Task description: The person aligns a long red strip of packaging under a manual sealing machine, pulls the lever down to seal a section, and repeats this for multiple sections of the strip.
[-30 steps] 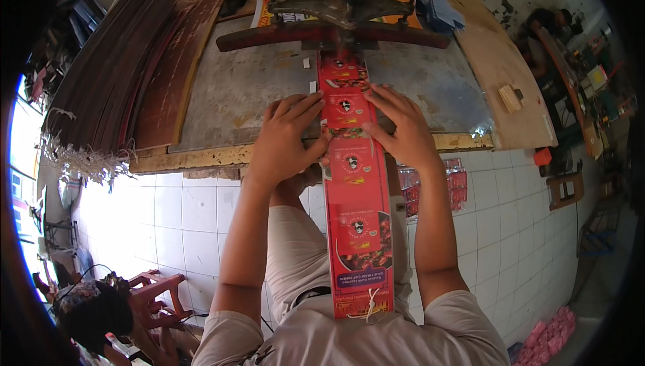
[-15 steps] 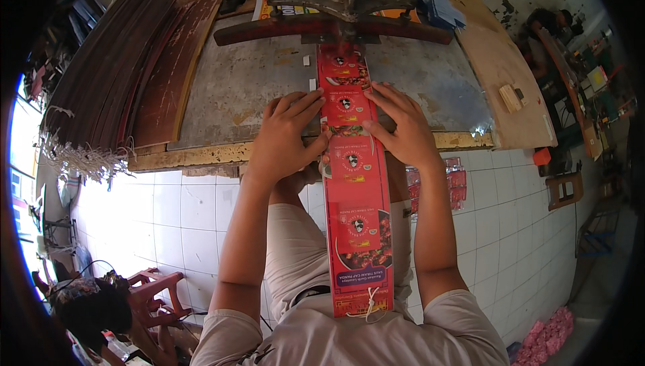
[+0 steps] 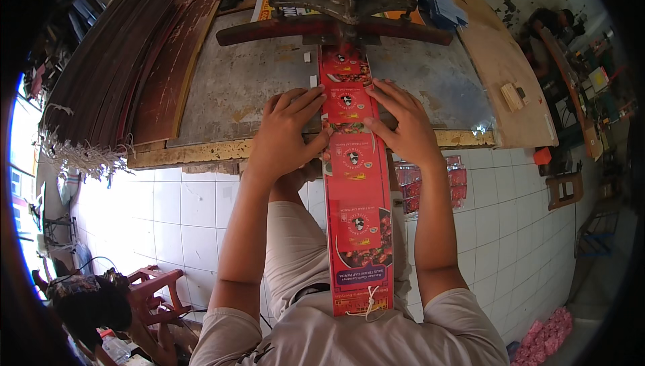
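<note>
A long red printed strip [image 3: 359, 195] runs down the middle of the frame, its near end, with a white string [image 3: 371, 299], over the person's lap. The left hand [image 3: 287, 124] and right hand [image 3: 403, 121] touch its opposite edges with fingertips and thumbs; whether they pinch it, I cannot tell. Its far part lies on the worn table [image 3: 248, 97], reaching a dark metal bar [image 3: 282, 32] at upper centre. Brown boards [image 3: 107, 64] stand upper left; a wooden block [image 3: 513, 97] lies upper right.

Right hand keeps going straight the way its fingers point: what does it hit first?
The red strip: the right hand's fingertips are at its right edge. Beyond that, probably the dark bar, though its height is hard to judge.
</note>
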Available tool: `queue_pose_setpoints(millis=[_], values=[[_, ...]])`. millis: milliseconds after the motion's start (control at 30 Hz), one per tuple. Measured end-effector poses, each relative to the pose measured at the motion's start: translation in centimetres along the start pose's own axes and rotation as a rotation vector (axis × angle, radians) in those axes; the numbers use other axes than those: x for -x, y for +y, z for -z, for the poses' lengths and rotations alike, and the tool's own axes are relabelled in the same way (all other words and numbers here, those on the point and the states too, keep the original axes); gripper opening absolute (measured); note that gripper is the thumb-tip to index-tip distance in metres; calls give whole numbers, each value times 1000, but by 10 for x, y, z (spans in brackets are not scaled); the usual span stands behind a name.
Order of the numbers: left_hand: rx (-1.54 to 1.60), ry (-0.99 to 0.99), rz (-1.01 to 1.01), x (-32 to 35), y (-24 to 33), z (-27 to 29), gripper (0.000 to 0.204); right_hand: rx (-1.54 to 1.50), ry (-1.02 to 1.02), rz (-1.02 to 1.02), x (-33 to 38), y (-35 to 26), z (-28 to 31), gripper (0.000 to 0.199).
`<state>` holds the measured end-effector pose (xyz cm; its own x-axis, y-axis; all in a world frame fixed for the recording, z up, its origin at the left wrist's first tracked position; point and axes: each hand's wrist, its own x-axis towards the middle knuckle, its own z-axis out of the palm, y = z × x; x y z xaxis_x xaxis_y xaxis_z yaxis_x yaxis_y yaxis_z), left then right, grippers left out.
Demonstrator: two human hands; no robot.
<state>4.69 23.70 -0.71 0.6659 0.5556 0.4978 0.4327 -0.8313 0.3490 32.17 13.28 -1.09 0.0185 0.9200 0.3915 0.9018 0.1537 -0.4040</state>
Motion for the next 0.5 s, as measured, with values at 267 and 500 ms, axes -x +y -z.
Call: queue_pose_setpoints(millis=[267,500], values=[[2,-1,8,0,0,0,60,-17,-2,-8,-1,-1,0,62],[8,8,2,0,-1,-1,60,-27,-7,-17,-1,-1,1,62]])
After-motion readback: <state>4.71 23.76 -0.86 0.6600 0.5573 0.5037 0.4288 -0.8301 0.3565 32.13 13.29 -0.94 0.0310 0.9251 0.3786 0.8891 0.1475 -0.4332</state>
